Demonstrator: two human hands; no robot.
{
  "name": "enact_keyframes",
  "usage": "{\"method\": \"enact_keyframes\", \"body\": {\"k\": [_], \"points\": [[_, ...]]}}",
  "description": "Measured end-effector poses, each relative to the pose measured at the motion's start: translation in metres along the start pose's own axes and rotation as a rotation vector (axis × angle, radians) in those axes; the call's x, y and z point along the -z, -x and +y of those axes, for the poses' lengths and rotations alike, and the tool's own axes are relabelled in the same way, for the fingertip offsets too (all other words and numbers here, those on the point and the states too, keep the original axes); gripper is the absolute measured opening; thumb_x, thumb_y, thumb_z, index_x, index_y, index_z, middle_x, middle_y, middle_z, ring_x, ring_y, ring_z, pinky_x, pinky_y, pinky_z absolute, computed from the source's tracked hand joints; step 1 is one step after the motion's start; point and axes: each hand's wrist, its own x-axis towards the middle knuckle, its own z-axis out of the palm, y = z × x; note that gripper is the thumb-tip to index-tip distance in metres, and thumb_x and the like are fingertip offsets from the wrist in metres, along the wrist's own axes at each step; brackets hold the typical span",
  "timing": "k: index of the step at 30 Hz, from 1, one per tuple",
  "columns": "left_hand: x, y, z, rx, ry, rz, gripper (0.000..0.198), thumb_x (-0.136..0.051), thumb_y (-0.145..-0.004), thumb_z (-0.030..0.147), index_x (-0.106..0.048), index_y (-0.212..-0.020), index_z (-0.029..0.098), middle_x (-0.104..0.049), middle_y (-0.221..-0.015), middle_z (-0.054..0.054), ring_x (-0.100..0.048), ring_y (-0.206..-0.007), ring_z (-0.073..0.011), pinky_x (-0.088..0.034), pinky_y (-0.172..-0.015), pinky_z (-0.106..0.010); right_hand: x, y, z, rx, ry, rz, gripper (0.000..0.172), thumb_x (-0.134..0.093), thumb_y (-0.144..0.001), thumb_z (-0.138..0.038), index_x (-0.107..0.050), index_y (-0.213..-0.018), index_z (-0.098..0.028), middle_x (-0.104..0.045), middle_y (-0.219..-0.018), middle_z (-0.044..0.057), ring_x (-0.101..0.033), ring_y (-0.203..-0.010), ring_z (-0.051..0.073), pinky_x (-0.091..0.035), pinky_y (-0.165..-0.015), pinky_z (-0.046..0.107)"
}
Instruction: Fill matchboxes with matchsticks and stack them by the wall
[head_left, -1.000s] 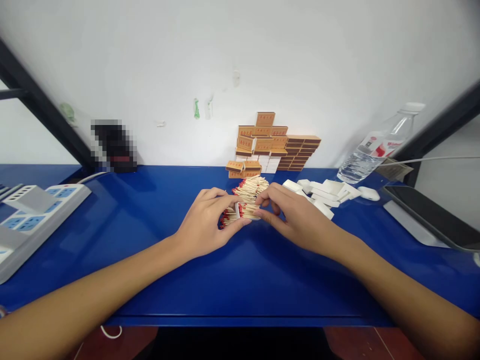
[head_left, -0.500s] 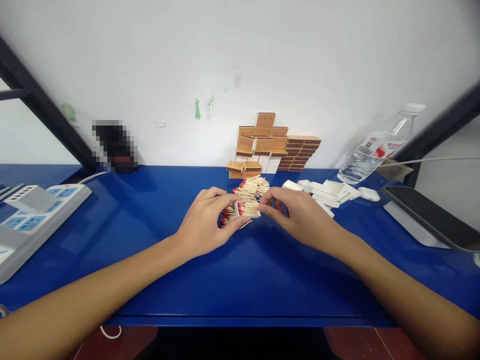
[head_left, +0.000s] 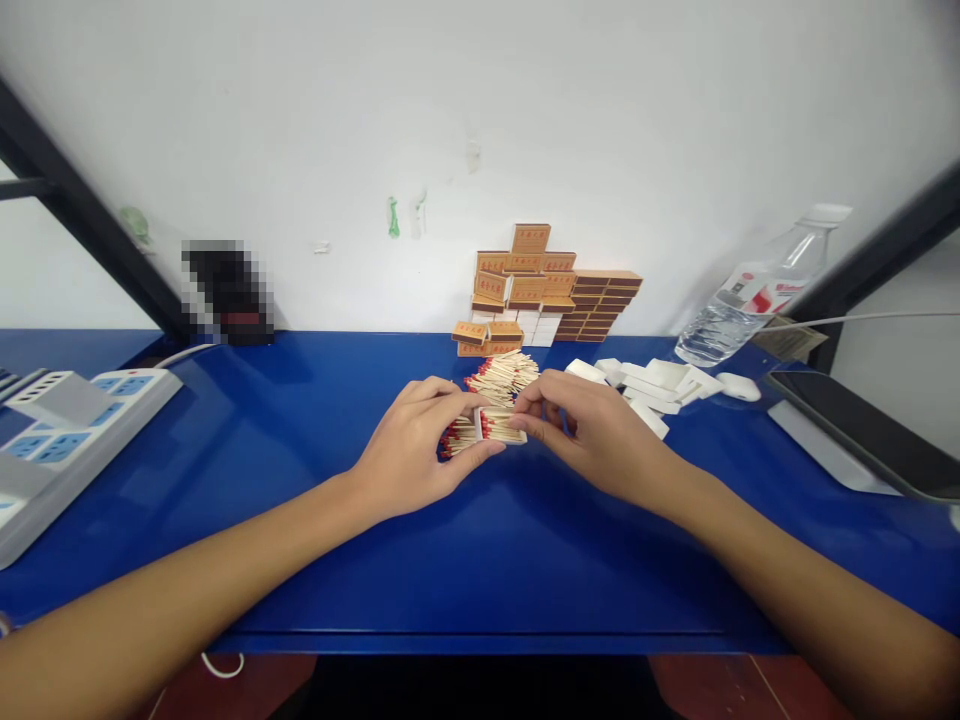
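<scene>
My left hand (head_left: pixel 411 450) and my right hand (head_left: pixel 592 430) meet at the middle of the blue table (head_left: pixel 480 560). Both pinch a small white matchbox tray (head_left: pixel 498 425) filled with red-tipped matches. The left thumb and fingers curl round its left end, where more matches (head_left: pixel 454 438) lie under the hand. The right fingertips press on its right end. Just behind the tray lies a loose pile of matches (head_left: pixel 501 373).
Stacked orange matchboxes (head_left: pixel 540 285) stand against the white wall. White empty trays (head_left: pixel 645 385) lie to the right, with a water bottle (head_left: pixel 757 290) and a dark tablet (head_left: pixel 862 430) beyond. A power strip (head_left: pixel 67 430) sits at the left edge.
The tray was lifted and tilted slightly half a second ago and now sits lower again. My right fingers have shifted along its right end; my left hand barely moved.
</scene>
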Motion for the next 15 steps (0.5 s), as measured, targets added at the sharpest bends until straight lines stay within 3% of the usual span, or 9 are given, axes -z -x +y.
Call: {"method": "enact_keyframes", "body": {"k": [15], "points": [[-0.0005, 0.0, 0.0, 0.001, 0.005, -0.006, 0.037, -0.075, -0.094, 0.044, -0.07, -0.121, 0.019, -0.07, -0.105, -0.009, -0.066, -0.097, -0.0236, -0.054, -0.09, -0.043, 0.0003, 0.0005, -0.0041, 0.023, 0.042, 0.036, 0.008, -0.062, -0.102, -0.026, -0.063, -0.095, -0.023, -0.062, -0.084, 0.002, -0.051, -0.066, 0.015, -0.042, -0.062, 0.031]]}}
